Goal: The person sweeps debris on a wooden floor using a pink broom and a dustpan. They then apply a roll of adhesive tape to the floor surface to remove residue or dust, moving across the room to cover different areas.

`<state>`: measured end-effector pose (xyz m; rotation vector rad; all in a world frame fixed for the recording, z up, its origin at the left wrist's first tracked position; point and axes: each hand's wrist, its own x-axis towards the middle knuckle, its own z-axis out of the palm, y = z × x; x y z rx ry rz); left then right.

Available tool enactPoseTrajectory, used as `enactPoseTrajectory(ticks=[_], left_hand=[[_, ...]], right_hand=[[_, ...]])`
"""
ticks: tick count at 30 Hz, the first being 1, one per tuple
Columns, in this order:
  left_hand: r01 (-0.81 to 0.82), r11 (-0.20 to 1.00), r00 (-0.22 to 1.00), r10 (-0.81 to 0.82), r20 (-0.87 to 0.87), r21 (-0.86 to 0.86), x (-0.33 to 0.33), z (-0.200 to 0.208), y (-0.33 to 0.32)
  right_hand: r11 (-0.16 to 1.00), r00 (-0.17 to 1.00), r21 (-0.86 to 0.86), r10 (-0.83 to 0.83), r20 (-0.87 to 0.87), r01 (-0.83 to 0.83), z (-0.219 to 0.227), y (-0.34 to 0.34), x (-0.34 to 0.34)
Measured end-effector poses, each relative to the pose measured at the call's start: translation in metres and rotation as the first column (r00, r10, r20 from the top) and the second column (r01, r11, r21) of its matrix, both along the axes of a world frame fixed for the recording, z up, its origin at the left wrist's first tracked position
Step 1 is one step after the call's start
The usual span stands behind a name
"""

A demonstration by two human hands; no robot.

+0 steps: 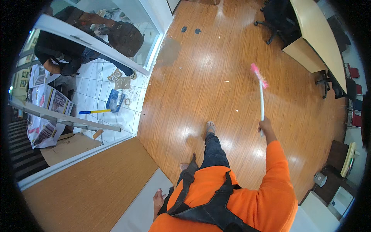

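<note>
My right hand is closed round the lower end of a brush's white handle, with my arm stretched forward over the wood floor. Pink bristles form the brush's head, which points away from me, toward the desk. Whether the bristles touch the floor I cannot make out. Low beside my left hip hangs my left hand, its fingers loosely apart and nothing seen in them. It is nearest to the grey and brown panel on my left.
Behind a white-framed glass partition at left, another person bends near a ladder. On the white tiles lie a blue dustpan, a tape roll and cardboard. A desk and office chairs stand far right.
</note>
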<state>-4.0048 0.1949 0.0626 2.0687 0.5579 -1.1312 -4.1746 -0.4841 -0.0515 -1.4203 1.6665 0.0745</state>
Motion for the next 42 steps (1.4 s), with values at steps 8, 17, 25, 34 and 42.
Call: enactPoseTrajectory(ticks=[8,17,25,34,42], left_hand=[[-0.164,0.973,0.986,0.165,0.012,0.162,-0.009,-0.008,-0.002],[-0.172,0.978,0.979,0.183,-0.094,0.118,-0.064,-0.079,-0.016],[0.238,0.971,0.949,-0.232,0.215,-0.005,0.022,-0.116,-0.008],[-0.702,0.71,0.708,0.704,0.056,-0.046,0.141,-0.028,-0.067],[-0.713,0.691,0.694,0.719,-0.013,0.118,0.154,-0.008,-0.122]], right_hand=[[0.959,0.938,0.065,0.284,-0.197,-0.276,-0.015,-0.095,0.127],[0.684,0.726,0.264,0.677,0.118,-0.68,-0.028,0.082,0.313],[0.549,0.884,0.722,0.069,0.462,-0.42,0.075,0.089,0.41],[0.737,0.744,0.108,0.653,0.138,-0.667,0.095,0.02,0.51],[0.602,0.65,-0.253,0.73,-0.21,-0.757,-0.06,-0.12,0.716]])
